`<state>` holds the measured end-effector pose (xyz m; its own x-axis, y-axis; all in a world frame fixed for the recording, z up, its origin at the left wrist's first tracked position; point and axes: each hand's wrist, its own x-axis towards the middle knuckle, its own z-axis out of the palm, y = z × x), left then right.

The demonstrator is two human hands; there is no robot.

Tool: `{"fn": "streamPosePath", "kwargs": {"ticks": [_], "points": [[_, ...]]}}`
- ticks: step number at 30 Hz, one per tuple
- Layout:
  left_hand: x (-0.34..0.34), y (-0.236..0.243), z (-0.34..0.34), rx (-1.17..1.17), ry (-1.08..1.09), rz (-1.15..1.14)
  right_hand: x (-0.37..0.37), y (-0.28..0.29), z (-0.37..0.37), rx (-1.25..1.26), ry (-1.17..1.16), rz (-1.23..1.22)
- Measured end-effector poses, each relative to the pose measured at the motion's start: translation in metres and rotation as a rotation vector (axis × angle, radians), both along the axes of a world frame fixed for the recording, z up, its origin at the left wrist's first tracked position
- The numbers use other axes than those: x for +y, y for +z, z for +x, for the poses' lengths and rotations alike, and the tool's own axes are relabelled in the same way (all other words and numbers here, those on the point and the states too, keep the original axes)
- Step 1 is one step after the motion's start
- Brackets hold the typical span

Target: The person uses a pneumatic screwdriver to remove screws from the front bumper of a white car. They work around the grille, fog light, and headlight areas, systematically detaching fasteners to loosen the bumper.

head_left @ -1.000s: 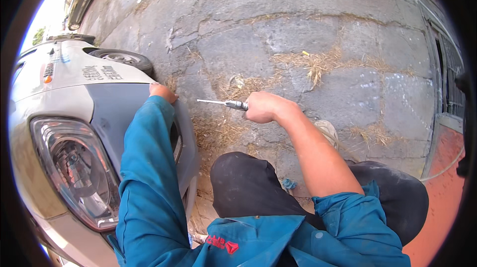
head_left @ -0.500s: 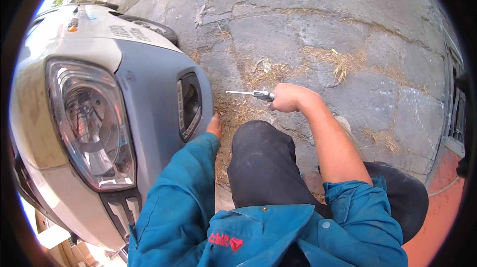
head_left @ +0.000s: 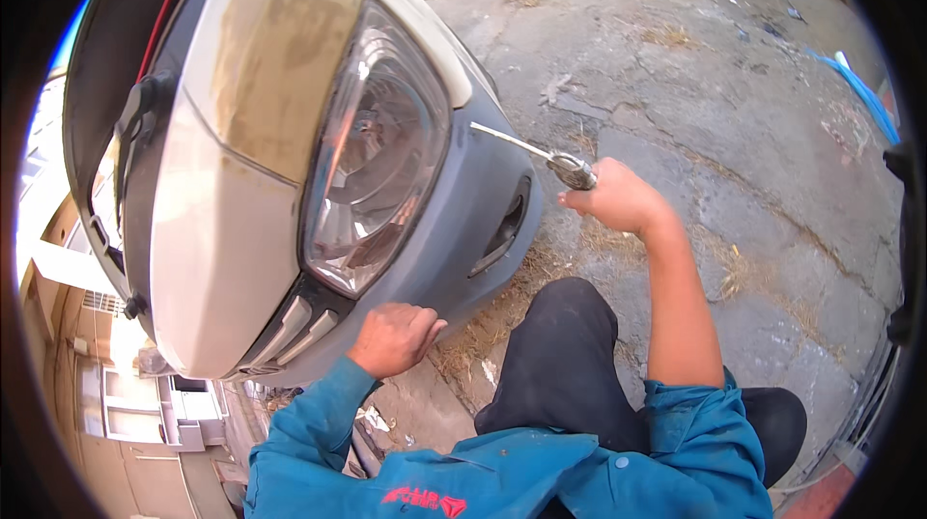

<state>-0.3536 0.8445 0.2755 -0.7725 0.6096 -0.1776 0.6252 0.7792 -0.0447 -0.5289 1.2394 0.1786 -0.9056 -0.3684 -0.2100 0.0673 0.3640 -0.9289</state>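
My right hand [head_left: 620,198] is closed around the grey handle of a screwdriver [head_left: 572,171]. Its long pale shaft points left, and the tip overlaps the grey bumper [head_left: 425,302] just beside the headlight [head_left: 379,147]; whether it touches cannot be told. My left hand [head_left: 394,339] is curled, its back upward, near the bumper's lower edge and below the headlight. Nothing shows in it, though its palm is hidden. A dark lamp recess [head_left: 504,229] sits in the bumper, left of the screwdriver.
The white car front has a tan patch [head_left: 280,65] above the headlight, and its hood [head_left: 106,65] is raised at the left. My bent knee [head_left: 570,355] is between my arms. Cracked paving [head_left: 695,113] with dry grass lies to the right.
My view has swung left, showing more of the car's front. The left hand has come away from behind the bumper's edge. The screwdriver's tip now appears over the bumper beside the headlight.
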Motion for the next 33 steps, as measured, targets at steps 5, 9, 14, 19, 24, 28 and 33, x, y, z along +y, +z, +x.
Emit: {"fn": "streamPosePath", "kwargs": {"ticks": [5, 9, 14, 19, 24, 28, 33], "points": [[-0.009, 0.151, -0.045, 0.816, -0.188, -0.005, -0.009, 0.024, -0.006, -0.015, 0.062, 0.038], [-0.023, 0.245, -0.082, 1.103, -0.158, -0.167, -0.019, 0.035, -0.005, 0.040, 0.098, -0.009], [-0.036, 0.275, -0.118, 1.259, 0.035, -0.020, -0.032, 0.053, -0.014, 0.118, 0.024, -0.141], [-0.033, 0.273, -0.118, 1.126, 0.116, -0.203, -0.051, 0.053, -0.041, 0.248, -0.067, -0.296], [-0.035, 0.284, -0.110, 0.866, 0.013, -0.312, -0.052, 0.062, -0.059, 0.065, -0.055, -0.299], [-0.052, 0.285, -0.105, 0.654, -0.031, -0.230, -0.040, 0.117, -0.061, -0.045, -0.069, -0.263], [-0.053, 0.288, -0.105, 0.427, -0.019, -0.204, -0.021, 0.223, -0.082, -0.082, -0.065, -0.086]]}}
